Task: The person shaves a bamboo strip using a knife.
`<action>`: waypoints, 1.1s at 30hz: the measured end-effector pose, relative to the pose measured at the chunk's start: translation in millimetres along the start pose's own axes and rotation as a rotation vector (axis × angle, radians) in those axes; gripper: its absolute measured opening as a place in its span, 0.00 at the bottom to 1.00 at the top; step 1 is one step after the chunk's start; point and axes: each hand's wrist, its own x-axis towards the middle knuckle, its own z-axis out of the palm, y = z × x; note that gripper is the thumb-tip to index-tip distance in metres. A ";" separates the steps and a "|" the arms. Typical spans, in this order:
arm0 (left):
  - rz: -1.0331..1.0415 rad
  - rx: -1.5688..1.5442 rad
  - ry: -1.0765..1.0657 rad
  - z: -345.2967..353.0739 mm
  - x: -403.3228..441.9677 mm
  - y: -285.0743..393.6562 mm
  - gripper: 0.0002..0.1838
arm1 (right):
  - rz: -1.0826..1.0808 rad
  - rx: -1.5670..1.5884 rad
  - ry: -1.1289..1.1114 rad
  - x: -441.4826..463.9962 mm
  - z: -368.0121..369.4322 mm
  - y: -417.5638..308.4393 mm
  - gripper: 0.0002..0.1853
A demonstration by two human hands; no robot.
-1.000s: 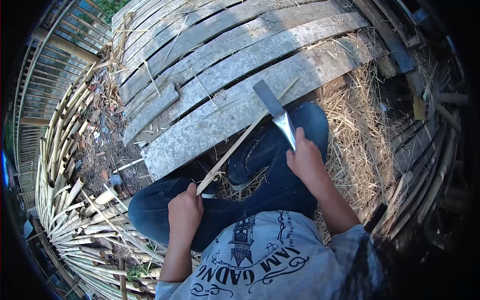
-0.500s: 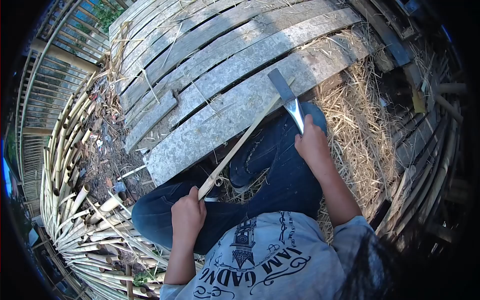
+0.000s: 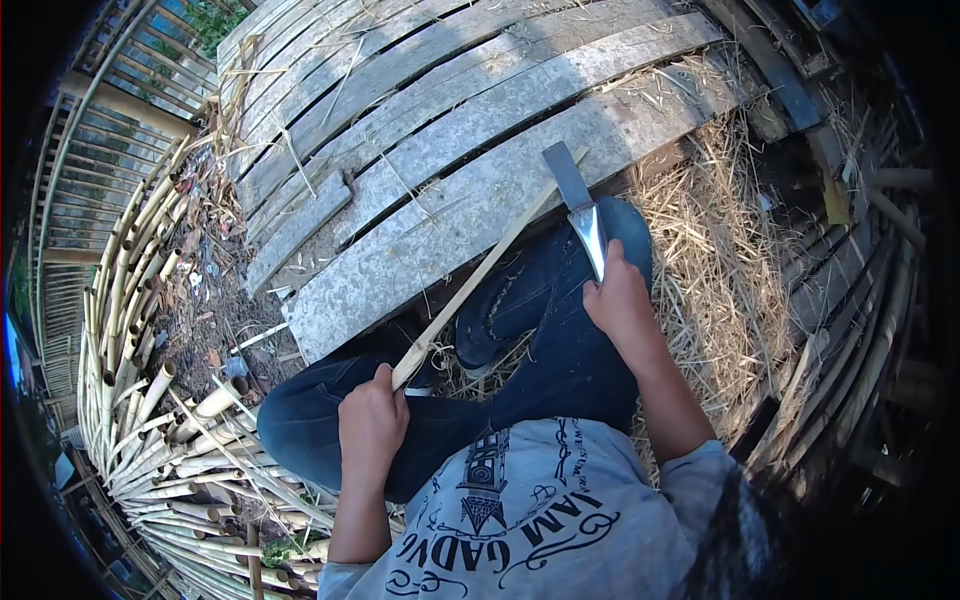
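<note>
My left hand point(image 3: 372, 415) is closed around the near end of a long, pale bamboo strip point(image 3: 478, 272). The strip slants up and to the right, and its far part lies over the edge of the wooden platform point(image 3: 370, 285). In my right hand point(image 3: 620, 293) is the shiny metal handle of a machete point(image 3: 568, 180), with fingers wrapped round it. Its dark, broad blade points up and to the left, over the strip's far end. From this angle I cannot tell if blade and strip touch.
Dry straw and shavings point(image 3: 720, 250) cover the ground on the right. Bundled bamboo poles point(image 3: 190, 480) lie at the left, below a bamboo fence point(image 3: 110, 150). A short loose board point(image 3: 300, 225) rests on the platform. My bent legs point(image 3: 560, 350) are under the strip.
The strip and both hands have shifted only slightly. The blade sits a touch lower and further right in the view, still over the strip's far end. Both grips are the same.
</note>
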 end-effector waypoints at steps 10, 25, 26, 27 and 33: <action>-0.013 -0.013 -0.012 -0.9 0.1 -0.8 0.07 | -0.070 -0.042 -0.088 29.7 -33.0 21.2 0.21; -0.038 0.010 -0.058 -3.3 1.4 -2.0 0.08 | -0.081 -0.047 -0.126 46.3 -30.8 28.1 0.24; -0.015 -0.007 -0.041 -1.9 2.0 -5.4 0.08 | -0.077 -0.028 -0.077 52.3 -26.0 35.4 0.24; 0.003 -0.028 -0.021 0.1 1.7 -5.9 0.09 | -0.061 0.010 -0.037 49.5 -21.0 31.7 0.24; -0.103 -0.064 -0.133 -8.9 4.1 -0.2 0.16 | -0.034 0.024 -0.130 42.2 -22.1 26.9 0.26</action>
